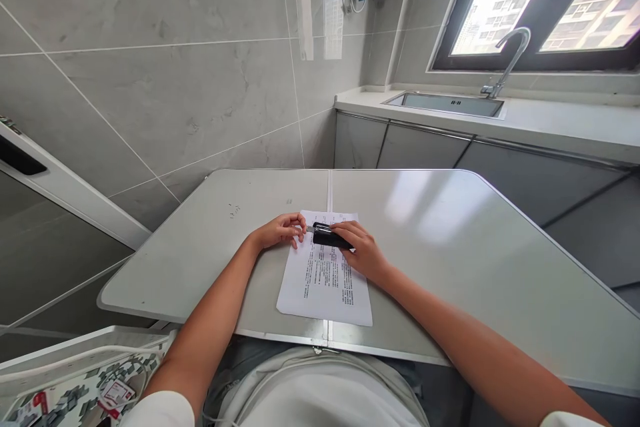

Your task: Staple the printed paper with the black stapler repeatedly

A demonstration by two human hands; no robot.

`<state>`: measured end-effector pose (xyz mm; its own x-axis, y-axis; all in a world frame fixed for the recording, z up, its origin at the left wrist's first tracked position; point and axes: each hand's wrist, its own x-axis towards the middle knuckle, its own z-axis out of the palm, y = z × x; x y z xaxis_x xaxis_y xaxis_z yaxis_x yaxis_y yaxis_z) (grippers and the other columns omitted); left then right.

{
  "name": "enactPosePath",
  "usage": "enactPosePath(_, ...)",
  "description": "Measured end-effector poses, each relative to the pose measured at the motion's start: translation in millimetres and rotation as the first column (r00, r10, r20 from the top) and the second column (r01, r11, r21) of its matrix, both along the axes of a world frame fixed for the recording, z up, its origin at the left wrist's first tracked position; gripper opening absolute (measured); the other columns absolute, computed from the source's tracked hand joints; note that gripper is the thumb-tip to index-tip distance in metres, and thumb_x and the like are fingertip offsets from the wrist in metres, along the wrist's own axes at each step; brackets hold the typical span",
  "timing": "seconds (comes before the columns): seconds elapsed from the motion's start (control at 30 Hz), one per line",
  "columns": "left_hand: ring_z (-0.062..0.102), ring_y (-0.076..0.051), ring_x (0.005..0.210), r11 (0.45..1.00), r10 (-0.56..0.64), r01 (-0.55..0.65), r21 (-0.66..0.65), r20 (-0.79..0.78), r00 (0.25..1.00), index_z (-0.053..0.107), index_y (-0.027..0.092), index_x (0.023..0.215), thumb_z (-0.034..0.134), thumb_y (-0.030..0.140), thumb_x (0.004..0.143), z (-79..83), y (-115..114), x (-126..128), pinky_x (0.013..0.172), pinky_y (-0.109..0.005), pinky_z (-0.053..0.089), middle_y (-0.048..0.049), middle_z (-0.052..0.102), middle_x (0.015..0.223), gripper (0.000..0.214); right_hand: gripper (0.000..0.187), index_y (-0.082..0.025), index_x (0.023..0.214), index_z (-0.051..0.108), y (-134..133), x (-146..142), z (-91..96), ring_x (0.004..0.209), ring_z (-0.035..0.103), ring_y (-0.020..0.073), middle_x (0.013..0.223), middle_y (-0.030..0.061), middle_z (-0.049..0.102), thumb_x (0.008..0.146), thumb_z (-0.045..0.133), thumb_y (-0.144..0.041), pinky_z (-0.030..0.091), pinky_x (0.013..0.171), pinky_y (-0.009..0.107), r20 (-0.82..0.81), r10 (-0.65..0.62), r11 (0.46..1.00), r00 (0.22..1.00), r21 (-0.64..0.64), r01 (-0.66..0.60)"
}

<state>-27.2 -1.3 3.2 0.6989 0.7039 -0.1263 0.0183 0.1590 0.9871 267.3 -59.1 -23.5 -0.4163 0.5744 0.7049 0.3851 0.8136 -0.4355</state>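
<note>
One black stapler [325,235] sits over the upper part of a printed sheet [325,293], its metal end [310,229] pointing left and its other end gripped by the right hand [364,253]. The left hand [281,230] is half curled beside that metal end; whether its fingertips pinch anything, I cannot tell. The sheet lies across the seam [329,190] of the pale table [475,267].

Just below the near edge of the bench [510,280], the person's white top [325,403] shows a rounded front bordered by soft folds. The short left sleeve [163,410] and right sleeve [567,420], also white, lie on the bench's near side; left hand [279,230] and right hand [366,253] are bare.
</note>
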Motion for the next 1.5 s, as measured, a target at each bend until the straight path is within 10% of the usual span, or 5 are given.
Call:
enactPosePath(0.2,0.068,-0.016,0.080,0.967,-0.130,0.134,-0.218,0.033,0.991,0.067,0.013,0.120,0.078,0.022,0.081,-5.2,0,8,0.066,-0.027,0.060,-0.0106,0.067,0.103,0.041,0.046,-0.024,0.134,0.063,-2,6,3.3,0.119,0.064,0.0233,0.131,0.0063,0.072,0.097,0.048,-0.001,0.054,0.099,0.045,0.171,-0.087,0.929,0.981,0.370,0.018)
enactPosePath(0.63,0.060,-0.010,0.067,0.958,-0.143,0.141,-0.250,0.013,0.990,0.071,0.010,0.109,0.079,0.028,0.082,-5.4,0,11,0.059,-0.023,0.055,-0.0069,0.063,0.091,0.033,0.039,-0.029,0.133,0.067,0,9,-0.9,0.126,0.062,0.0249,0.134,0.0052,0.070,0.104,0.047,-0.011,0.050,0.107,0.050,0.279,-0.047,0.989,0.959,0.150,0.005)
enactPosePath(0.87,0.060,-0.009,0.059,0.960,-0.093,0.080,-0.268,-0.036,0.995,0.066,0.012,0.109,0.084,0.031,0.081,-9.3,4,6,0.055,-0.021,0.051,-0.0020,0.062,0.077,0.038,0.044,-0.027,0.115,0.072,1,5,1.1,0.111,0.064,0.0271,0.118,0.0049,0.075,0.087,0.051,-0.001,0.047,0.098,0.050,0.057,-0.248,0.965,0.967,0.109,0.240)
enactPosePath(1.17,0.048,-0.004,0.048,0.993,0.113,-0.112,0.021,-0.043,0.993,0.065,0.012,0.099,0.085,0.046,0.079,-9.1,6,6,0.040,-0.017,0.031,-0.0093,0.074,0.092,0.044,0.021,-0.022,0.097,0.072,-2,0,4.4,0.079,0.066,0.0206,0.093,0.0030,0.072,0.078,0.079,-0.031,0.052,0.072,0.034,-0.047,-0.053,0.897,0.997,-0.442,0.027)
enactPosePath(1.5,0.052,-0.009,0.064,0.937,0.112,-0.134,0.323,0.087,0.990,0.077,0.015,0.083,0.088,0.039,0.077,-3.6,-4,21,0.052,-0.021,0.038,-0.0068,0.067,0.092,0.027,0.047,-0.031,0.139,0.061,-11,-5,15.2,0.126,0.053,0.0304,0.143,0.0103,0.058,0.094,0.071,-0.041,0.046,0.109,0.053,0.156,0.055,0.979,0.986,-0.203,-0.023)
